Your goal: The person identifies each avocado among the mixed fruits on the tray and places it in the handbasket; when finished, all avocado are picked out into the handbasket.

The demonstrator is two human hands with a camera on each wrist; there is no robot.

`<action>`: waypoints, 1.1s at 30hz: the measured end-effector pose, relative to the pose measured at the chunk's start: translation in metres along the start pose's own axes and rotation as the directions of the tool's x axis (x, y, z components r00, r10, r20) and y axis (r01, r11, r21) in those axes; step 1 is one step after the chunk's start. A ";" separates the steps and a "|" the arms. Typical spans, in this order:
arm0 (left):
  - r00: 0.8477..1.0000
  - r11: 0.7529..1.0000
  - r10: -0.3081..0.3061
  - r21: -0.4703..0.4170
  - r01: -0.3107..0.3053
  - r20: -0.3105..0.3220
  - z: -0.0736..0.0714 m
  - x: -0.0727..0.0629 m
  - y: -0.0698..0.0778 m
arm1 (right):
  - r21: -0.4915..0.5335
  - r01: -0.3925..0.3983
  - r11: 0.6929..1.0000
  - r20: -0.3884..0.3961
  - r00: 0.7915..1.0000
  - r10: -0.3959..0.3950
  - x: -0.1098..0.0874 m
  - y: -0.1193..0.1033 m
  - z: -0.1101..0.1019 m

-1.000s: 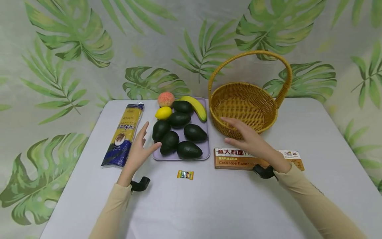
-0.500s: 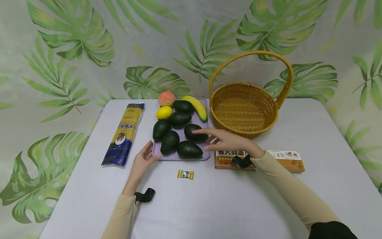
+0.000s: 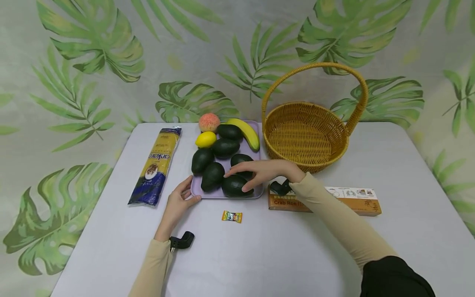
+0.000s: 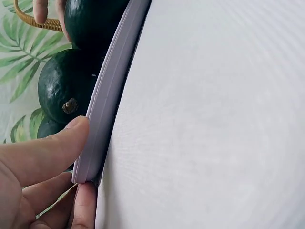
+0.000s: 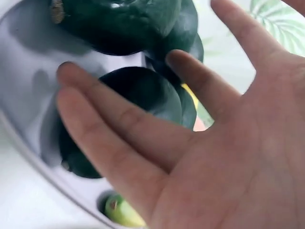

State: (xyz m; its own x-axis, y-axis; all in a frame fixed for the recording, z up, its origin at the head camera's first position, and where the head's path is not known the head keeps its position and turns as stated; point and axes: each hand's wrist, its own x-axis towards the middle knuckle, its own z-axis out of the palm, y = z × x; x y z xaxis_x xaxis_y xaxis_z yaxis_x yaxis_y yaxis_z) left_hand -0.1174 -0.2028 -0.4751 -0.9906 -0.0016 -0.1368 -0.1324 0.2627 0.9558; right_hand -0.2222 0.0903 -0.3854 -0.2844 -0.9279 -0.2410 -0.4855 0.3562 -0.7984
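Note:
My left hand holds the near-left corner of the lilac tray. In the left wrist view the thumb lies on the tray's rim, with fingers around the corner. My right hand hovers over the tray's near-right part, fingers spread and fairly straight, above the front avocado. Partly covered by that hand is another avocado. Several more dark green avocados fill the tray, along with a lemon, a peach and a banana. Whether the right fingertips touch the avocado, I cannot tell.
A wicker basket with a tall handle stands right of the tray. In front of it lies a crab roe sauce box, partly under the right forearm. A pasta packet lies left. A small wrapped candy lies near the tray.
My right hand has moved left from the basket's front to above the avocados. My left hand has come down and taken hold of the tray's corner.

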 end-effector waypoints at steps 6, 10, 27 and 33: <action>1.000 0.999 0.011 0.032 -0.011 0.010 -0.002 0.001 -0.002 | -0.212 -0.042 0.976 0.060 0.997 0.056 0.019 -0.007 0.005; 1.000 0.999 0.028 0.043 -0.028 -0.001 -0.002 0.000 -0.003 | -0.285 -0.078 0.955 0.024 0.996 0.089 0.025 -0.010 0.012; 0.999 0.998 0.027 0.058 -0.026 -0.024 -0.002 -0.002 -0.002 | 0.183 0.038 0.982 -0.275 0.961 0.014 -0.048 0.013 -0.003; 1.000 0.998 0.020 0.052 -0.019 -0.018 -0.001 -0.002 -0.002 | 0.281 0.022 0.959 -0.473 0.873 0.119 -0.096 0.020 -0.019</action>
State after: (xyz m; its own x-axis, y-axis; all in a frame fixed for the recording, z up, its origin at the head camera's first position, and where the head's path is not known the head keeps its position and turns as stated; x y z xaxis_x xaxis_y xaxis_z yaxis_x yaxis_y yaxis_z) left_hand -0.1154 -0.2042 -0.4761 -0.9936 -0.0139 -0.1125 -0.1112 0.3125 0.9434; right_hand -0.2204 0.1884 -0.3677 -0.6968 -0.7159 -0.0444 -0.2394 0.2905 -0.9264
